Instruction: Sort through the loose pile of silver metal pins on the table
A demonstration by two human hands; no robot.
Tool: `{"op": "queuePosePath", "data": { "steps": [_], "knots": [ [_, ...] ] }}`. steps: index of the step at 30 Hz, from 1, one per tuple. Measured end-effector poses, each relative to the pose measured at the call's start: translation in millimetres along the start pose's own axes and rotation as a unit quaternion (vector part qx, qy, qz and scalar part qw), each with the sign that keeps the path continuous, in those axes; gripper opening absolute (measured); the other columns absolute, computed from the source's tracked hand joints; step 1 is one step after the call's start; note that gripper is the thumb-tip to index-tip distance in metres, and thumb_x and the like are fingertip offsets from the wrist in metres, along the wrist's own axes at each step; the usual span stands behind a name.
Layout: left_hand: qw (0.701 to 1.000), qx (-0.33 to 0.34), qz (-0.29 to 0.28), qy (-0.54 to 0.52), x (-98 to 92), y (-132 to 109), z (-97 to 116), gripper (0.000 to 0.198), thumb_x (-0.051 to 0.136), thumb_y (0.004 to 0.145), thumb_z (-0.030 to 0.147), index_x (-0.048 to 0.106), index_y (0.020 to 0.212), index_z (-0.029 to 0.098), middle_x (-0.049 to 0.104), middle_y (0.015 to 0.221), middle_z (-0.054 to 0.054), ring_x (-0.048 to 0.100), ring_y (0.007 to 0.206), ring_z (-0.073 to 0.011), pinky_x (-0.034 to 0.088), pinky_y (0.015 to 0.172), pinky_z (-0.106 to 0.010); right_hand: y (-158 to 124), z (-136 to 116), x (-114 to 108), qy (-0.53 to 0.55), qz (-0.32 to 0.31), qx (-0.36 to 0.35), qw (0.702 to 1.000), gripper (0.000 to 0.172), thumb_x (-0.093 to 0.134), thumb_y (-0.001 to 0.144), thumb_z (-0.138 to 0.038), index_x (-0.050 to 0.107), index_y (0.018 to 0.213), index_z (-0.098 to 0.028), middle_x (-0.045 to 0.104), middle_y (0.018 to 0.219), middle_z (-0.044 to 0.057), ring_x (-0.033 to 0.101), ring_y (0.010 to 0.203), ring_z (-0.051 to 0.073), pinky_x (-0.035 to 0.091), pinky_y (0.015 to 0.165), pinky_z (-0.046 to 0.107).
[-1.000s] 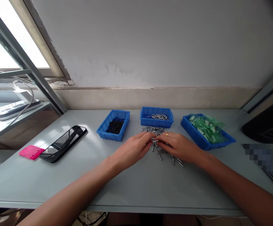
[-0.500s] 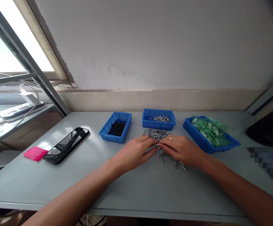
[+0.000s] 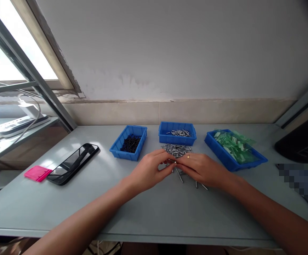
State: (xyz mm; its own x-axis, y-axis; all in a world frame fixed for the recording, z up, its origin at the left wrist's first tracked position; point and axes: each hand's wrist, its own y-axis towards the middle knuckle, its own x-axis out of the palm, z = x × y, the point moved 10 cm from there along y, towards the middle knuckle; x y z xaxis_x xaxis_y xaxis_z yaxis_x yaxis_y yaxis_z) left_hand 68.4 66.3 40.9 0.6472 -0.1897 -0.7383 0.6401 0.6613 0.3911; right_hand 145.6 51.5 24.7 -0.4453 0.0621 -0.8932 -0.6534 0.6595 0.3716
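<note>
My left hand (image 3: pixel 147 170) pinches a small silver metal pin (image 3: pixel 173 161) between thumb and forefinger. The fingertips of my right hand (image 3: pixel 204 168), which wears a ring, meet it at the same spot and are closed on the pin too; most of the pin is hidden by the fingers. Under and behind both hands lies a loose pile of silver metal pins (image 3: pixel 176 150) on the grey table. Several more pins (image 3: pixel 180 175) stick out below the fingers. Just behind the pile, a blue bin (image 3: pixel 177 140) holds more silver pins.
Left of the pile stands a blue bin (image 3: pixel 123 155) of dark screw-like pieces. On the right, another blue bin (image 3: pixel 224 158) holds green plastic bags (image 3: pixel 235 147). A black phone (image 3: pixel 73 164) overlaps a pink case (image 3: pixel 37 173) at the left. A black object (image 3: pixel 301 141) stands far right.
My hands stay together over the pile. The left fingers have arched up a little, opening a wider gap behind the pinch. The whole view has shifted slightly.
</note>
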Motion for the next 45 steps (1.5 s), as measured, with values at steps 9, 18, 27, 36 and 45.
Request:
{"op": "queuePosePath", "data": {
  "steps": [9, 18, 27, 36, 45],
  "knots": [
    [0.994, -0.089, -0.009, -0.066, 1.2, -1.6, -12.3, 0.012, 0.051, 0.079, 0.018, 0.057, 0.089, 0.019, 0.066, 0.088, 0.0, 0.06, 0.078, -0.0127, 0.05, 0.067, -0.025, -2.2, 4.5, -18.7, 0.0, 0.069, 0.024, 0.997, 0.02, 0.043, 0.091, -0.025, 0.059, 0.102, -0.018, 0.066, 0.081, 0.003, 0.06, 0.072, 0.015, 0.044, 0.065, 0.028],
    [0.99, -0.107, -0.011, -0.088, 3.1, -2.2, -15.5, 0.005, 0.051, 0.075, 0.014, 0.05, 0.077, 0.018, 0.065, 0.087, 0.0, 0.059, 0.072, -0.0112, 0.049, 0.066, -0.025, -2.9, -4.9, -19.9, 0.014, 0.074, -0.017, 0.997, 0.024, 0.041, 0.091, -0.023, 0.054, 0.111, -0.019, 0.064, 0.078, 0.002, 0.059, 0.069, 0.014, 0.046, 0.064, 0.026],
    [0.995, -0.087, -0.045, -0.034, 8.1, -0.2, -14.8, 0.008, 0.049, 0.084, 0.021, 0.055, 0.082, 0.017, 0.058, 0.067, 0.001, 0.052, 0.061, -0.0101, 0.043, 0.057, -0.023, -3.5, -6.8, -22.5, 0.0, 0.089, -0.027, 0.996, 0.024, 0.041, 0.092, -0.022, 0.053, 0.112, -0.017, 0.064, 0.076, 0.002, 0.058, 0.067, 0.014, 0.044, 0.062, 0.027],
    [0.998, -0.052, -0.018, -0.029, 2.6, 0.3, -11.2, 0.01, 0.053, 0.085, 0.023, 0.06, 0.089, 0.017, 0.06, 0.076, 0.0, 0.054, 0.067, -0.0108, 0.045, 0.06, -0.023, -1.9, -2.8, -19.6, -0.016, 0.075, -0.022, 0.997, 0.021, 0.04, 0.093, -0.023, 0.059, 0.1, -0.018, 0.066, 0.081, 0.004, 0.061, 0.074, 0.016, 0.046, 0.067, 0.029],
    [0.989, -0.073, 0.013, -0.126, -5.6, 1.3, -8.0, 0.009, 0.052, 0.086, 0.022, 0.058, 0.09, 0.016, 0.063, 0.098, -0.005, 0.059, 0.088, -0.0131, 0.051, 0.076, -0.025, -0.7, -8.2, -10.4, -0.016, 0.045, -0.036, 0.998, 0.022, 0.04, 0.093, -0.023, 0.061, 0.091, -0.017, 0.064, 0.074, 0.003, 0.058, 0.069, 0.015, 0.044, 0.064, 0.028]
  ]
}}
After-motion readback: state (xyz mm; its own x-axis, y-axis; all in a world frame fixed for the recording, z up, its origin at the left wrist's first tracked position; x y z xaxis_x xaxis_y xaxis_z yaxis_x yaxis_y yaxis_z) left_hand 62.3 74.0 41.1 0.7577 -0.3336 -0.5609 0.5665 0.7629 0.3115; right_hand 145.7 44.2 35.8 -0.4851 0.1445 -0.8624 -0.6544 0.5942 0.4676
